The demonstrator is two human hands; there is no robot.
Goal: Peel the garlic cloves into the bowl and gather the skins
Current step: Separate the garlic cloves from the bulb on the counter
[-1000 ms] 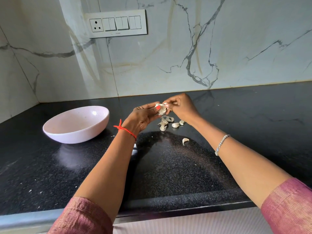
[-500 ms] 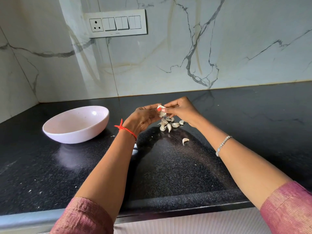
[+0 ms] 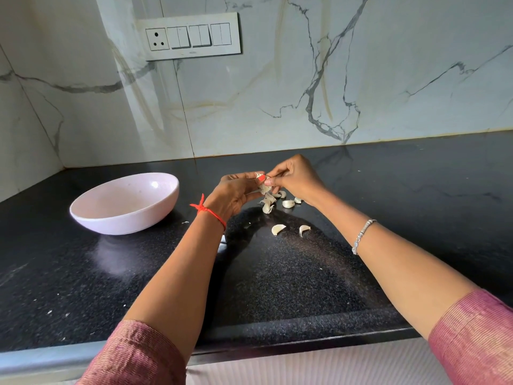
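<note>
Both hands meet above the black counter. My left hand (image 3: 236, 191) grips a piece of garlic (image 3: 262, 187), and my right hand (image 3: 294, 179) pinches its papery top from the other side. Right under the hands lies a small heap of garlic cloves (image 3: 268, 204), with more cloves (image 3: 288, 203) just to the right. Nearer to me, two loose cloves lie apart on the counter, one (image 3: 277, 229) left of the other (image 3: 304, 230). A pale pink bowl (image 3: 91, 215) stands to the left; I see nothing inside it.
The black speckled counter (image 3: 277, 287) runs from the marble wall to a front edge near me. A white switch panel (image 3: 191, 37) hangs on the wall behind. Tiny skin flecks (image 3: 185, 222) lie between the bowl and my left wrist.
A clove has dropped from the hands onto the counter and now lies beside the lone clove. The hands stay together over the heap, working the garlic piece.
</note>
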